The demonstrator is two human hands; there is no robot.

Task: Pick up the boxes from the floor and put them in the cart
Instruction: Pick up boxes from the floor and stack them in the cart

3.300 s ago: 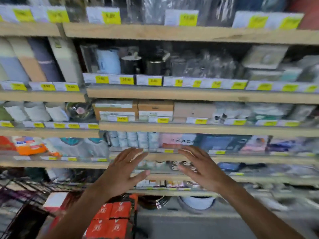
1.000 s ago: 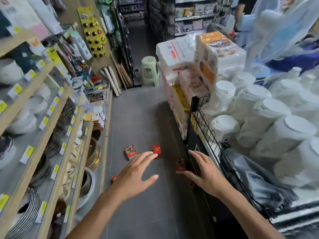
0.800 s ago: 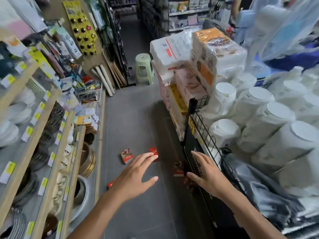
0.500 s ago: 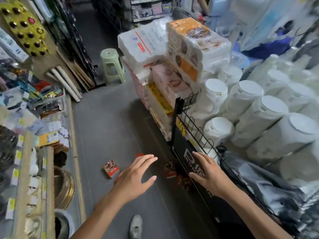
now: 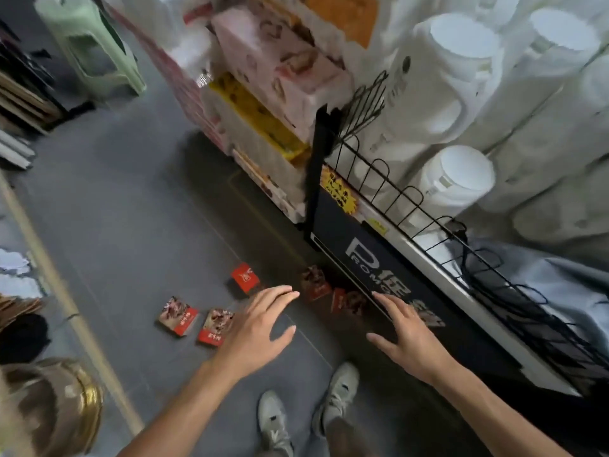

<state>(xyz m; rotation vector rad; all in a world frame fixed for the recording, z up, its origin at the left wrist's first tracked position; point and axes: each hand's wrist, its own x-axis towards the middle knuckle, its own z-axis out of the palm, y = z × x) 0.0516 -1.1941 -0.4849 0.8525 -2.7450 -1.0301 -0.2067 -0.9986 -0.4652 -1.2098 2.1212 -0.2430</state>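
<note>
I see both hands above the grey floor (image 5: 131, 225), holding nothing: my left hand (image 5: 255, 331) and right hand (image 5: 407, 338) have spread fingers. Small red boxes (image 5: 245, 276) lie scattered below, some beside the black display stand (image 5: 389, 275).

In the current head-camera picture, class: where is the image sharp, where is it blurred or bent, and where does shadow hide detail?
Head view: the hands, left and right, and the two boxes beside the left one are fairly sharp; the green stool and white tubs smear with blur; the wide lens bends the wire rack; shadow under the rack dims the boxes there.
</note>
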